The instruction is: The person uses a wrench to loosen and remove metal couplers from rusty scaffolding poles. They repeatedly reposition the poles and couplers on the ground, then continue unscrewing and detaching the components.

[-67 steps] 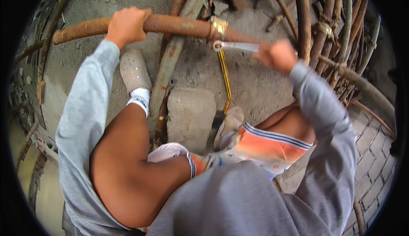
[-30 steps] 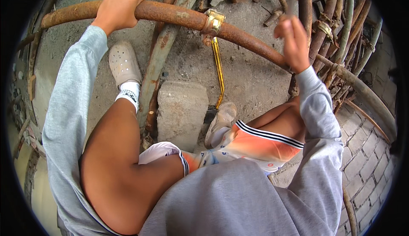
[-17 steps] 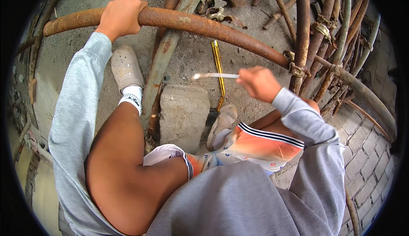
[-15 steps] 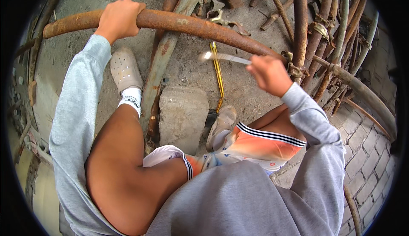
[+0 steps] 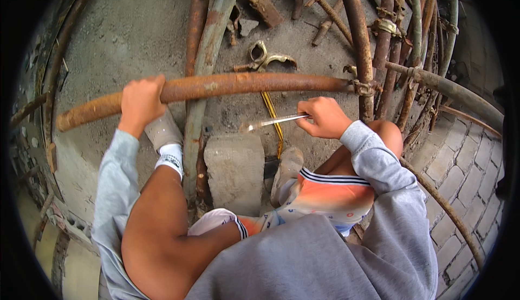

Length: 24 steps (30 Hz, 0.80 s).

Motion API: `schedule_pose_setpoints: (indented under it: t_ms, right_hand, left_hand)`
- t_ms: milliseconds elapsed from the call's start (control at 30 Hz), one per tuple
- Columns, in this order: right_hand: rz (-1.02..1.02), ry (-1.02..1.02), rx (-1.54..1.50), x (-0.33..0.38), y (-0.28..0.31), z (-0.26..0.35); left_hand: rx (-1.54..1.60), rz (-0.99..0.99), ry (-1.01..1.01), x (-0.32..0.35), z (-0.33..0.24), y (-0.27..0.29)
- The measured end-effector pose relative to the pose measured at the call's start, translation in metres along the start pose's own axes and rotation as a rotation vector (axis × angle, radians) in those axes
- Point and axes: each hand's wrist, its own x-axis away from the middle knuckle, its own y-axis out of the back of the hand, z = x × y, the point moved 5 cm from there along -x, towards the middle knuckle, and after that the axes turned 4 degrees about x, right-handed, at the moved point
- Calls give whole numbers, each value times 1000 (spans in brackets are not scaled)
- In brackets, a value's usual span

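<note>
My left hand point(image 5: 142, 104) is wrapped round a rusty pipe point(image 5: 233, 85) near its left end. The pipe lies crosswise in front of me, and its right end meets a rusty coupler point(image 5: 365, 87) on another rusty pipe point(image 5: 357, 26). My right hand point(image 5: 326, 117) is closed on the end of a slim silver metal tool point(image 5: 284, 119). That tool points left, below the crosswise pipe and apart from it; its far tip is blurred, so its kind is unclear. Beneath it on the ground lies a narrow yellow strip point(image 5: 268, 105).
Between my feet stands a concrete block point(image 5: 235, 172). A long grey, rust-stained bar point(image 5: 208, 50) runs under the crosswise pipe. Loose clamps point(image 5: 264, 59) lie beyond it. Several pipes with couplers point(image 5: 387, 26) crowd the far right, above brick paving point(image 5: 460, 191).
The pipe's left part has come down and nearer with my left hand. My right hand has moved slightly left and nearer with the silver tool. The view has also shifted.
</note>
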Motion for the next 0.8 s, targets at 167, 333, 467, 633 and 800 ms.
schedule_pose_setpoints:
  t_ms: [167, 333, 467, 633, 800]
  right_hand:
    - [-188, -348, -25, -87, 16, -57]
    - [-232, -213, 124, -126, -10, -100]
    - [-176, -158, 220, -121, -46, -104]
    - [-119, -143, 402, -124, 0, -80]
    - [-74, -106, 443, -33, 58, -41]
  left_hand:
    - [84, 34, 31, 10, -10, 10]
    - [338, -164, -103, -17, -43, 88]
    - [582, 5, -262, -72, -76, 98]
    - [445, 250, -384, -154, -128, 58]
    - [98, 29, -241, -243, -142, -32]
